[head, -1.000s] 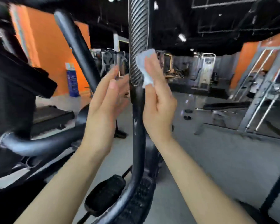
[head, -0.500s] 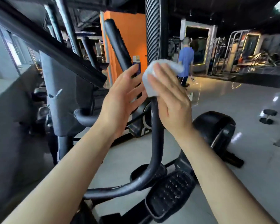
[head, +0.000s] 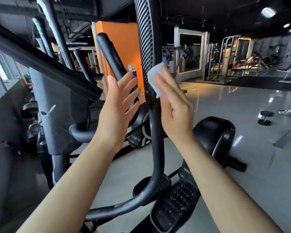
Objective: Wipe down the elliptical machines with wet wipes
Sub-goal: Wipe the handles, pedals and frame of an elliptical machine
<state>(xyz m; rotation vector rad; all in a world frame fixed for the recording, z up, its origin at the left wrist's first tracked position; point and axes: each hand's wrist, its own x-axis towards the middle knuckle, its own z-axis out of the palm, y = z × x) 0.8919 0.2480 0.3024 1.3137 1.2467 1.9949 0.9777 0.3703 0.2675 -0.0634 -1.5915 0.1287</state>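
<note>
- Wipe (head: 155, 81) lies flat against the right side of the handlebar (head: 149, 68), at the lower end of its ribbed grip.
- My right hand (head: 174, 106) presses it there, fingers straight.
- My left hand (head: 118, 106) hovers just left of the bar, fingers spread, holding nothing.
- Pedal (head: 175, 204) sits below.

Both forearms (head: 71, 185) are bare, with no sleeves or jewellery visible.
</note>
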